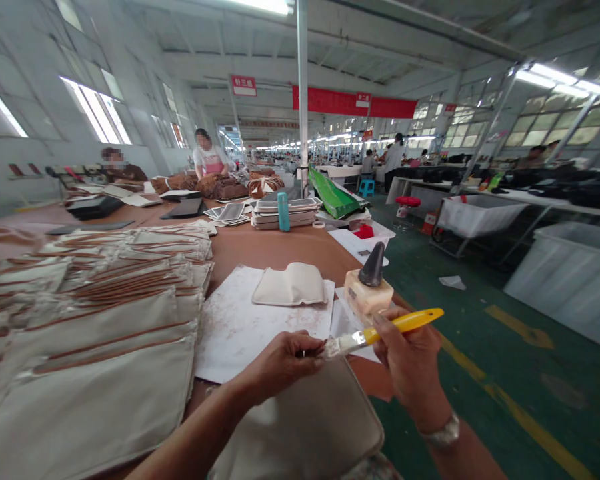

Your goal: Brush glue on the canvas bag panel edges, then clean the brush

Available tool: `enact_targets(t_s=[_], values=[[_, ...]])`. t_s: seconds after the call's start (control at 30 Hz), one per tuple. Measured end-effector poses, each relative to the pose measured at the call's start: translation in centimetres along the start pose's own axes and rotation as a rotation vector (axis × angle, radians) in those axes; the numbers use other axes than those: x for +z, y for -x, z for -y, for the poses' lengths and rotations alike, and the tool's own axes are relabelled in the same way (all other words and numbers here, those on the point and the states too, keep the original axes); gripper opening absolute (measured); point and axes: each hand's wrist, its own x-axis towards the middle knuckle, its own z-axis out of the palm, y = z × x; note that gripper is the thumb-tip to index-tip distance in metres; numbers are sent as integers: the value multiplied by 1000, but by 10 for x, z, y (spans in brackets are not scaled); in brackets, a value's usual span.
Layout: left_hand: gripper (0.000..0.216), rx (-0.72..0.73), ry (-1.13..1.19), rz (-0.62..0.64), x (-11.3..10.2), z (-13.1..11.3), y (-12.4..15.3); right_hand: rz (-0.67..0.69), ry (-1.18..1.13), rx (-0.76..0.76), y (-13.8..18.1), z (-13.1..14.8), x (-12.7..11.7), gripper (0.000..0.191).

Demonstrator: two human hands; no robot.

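- Brush [380, 331] with a yellow handle lies almost level in the air above the near right edge of the surface [275, 250], bristles pointing left.
- Right hand [413, 363] grips the brush where handle meets ferrule, fingers wrapped closed.
- Left hand [285, 363] is curled tight, its fingertips pinching the pale bristle end of the brush.
- Beige fabric bag [310, 427] lies beneath both hands at the near edge.
- Glue bottle [369, 287] with a dark cone cap stands at the right edge, just beyond the brush.
- White paper sheet [240, 333], speckled and stained, lies mid-surface with a cream padded piece [290, 285] on its far part.
- Overlapping beige fabric pieces [95, 320] cover the left side.
- Teal bottle [283, 211] stands upright farther back beside stacked trays.
- Two people [210, 160] work at the far left end.
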Motion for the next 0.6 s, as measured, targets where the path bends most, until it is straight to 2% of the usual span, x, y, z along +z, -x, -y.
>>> enact_targets(t_s=[0.1, 0.17, 0.3, 0.4, 0.5, 0.6], values=[[23, -63, 83, 21, 5, -5, 6, 14, 319, -209, -1, 9, 2, 25], [27, -131, 188, 41, 6, -7, 9, -30, 429, -298, -1, 16, -1, 25], [30, -187, 342, 71, 7, -8, 13, -97, 377, -251, 6, 25, -4, 23], [28, -201, 351, 93, 8, -8, 14, -37, 423, -369, 13, 25, -1, 21], [28, -136, 249, 98, 9, -6, 16, -17, 531, -485, 14, 22, -3, 19], [26, 45, -140, -59, 14, 0, 21, -76, 437, -352, 11, 19, -12, 20]])
